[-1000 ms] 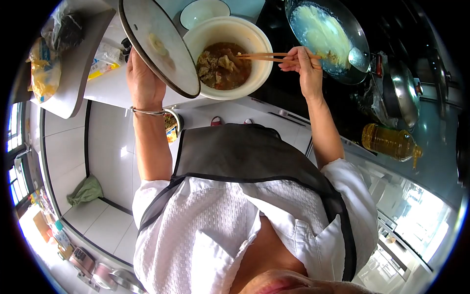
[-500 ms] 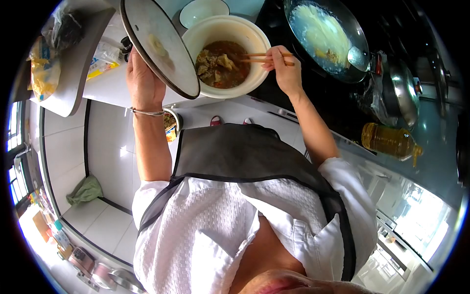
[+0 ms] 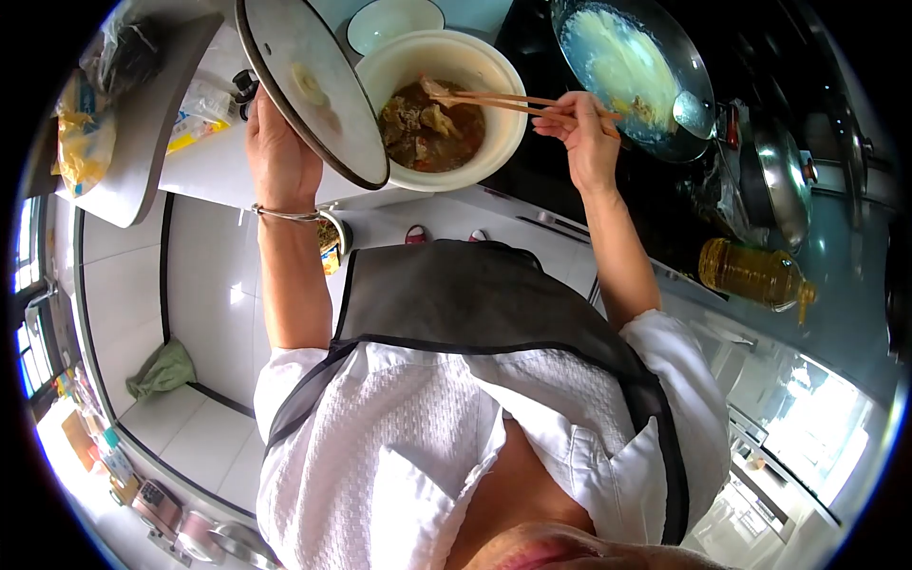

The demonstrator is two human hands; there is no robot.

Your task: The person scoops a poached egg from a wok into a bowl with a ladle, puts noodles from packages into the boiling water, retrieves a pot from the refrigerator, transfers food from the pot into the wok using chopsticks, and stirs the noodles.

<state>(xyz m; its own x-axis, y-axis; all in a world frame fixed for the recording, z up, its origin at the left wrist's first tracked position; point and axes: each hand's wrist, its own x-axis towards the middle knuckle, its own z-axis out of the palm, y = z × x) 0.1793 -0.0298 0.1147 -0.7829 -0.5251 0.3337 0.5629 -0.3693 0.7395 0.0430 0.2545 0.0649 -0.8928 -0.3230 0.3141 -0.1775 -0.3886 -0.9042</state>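
My left hand [image 3: 283, 157] grips a glass pot lid [image 3: 318, 90] by its dark knob and keeps it tilted at the left of a cream-coloured pot [image 3: 503, 104]. Inside the pot is a brown stew [image 3: 432, 147] with chunks in broth. A pair of wooden chopsticks [image 3: 513, 99] is in my right hand [image 3: 587, 142], which is closed around them to the right of the rim. Their tips meet at a pale chunk of food [image 3: 437, 90] near the far side of the stew, seemingly pinched between them.
Beyond the pot stands a white bowl [image 3: 394, 27]. A wok [image 3: 703, 71] with whitish liquid and a ladle [image 3: 693, 114] sits on the black stove at the right. Nearer are a lidded pan [image 3: 784, 180] and an oil bottle [image 3: 750, 274]. Plastic bags [image 3: 85, 142] lie at the left.
My right hand has moved right, drawing the chopsticks partly out of the stew. A pale chunk now shows at their tips. The left hand and lid have hardly moved.
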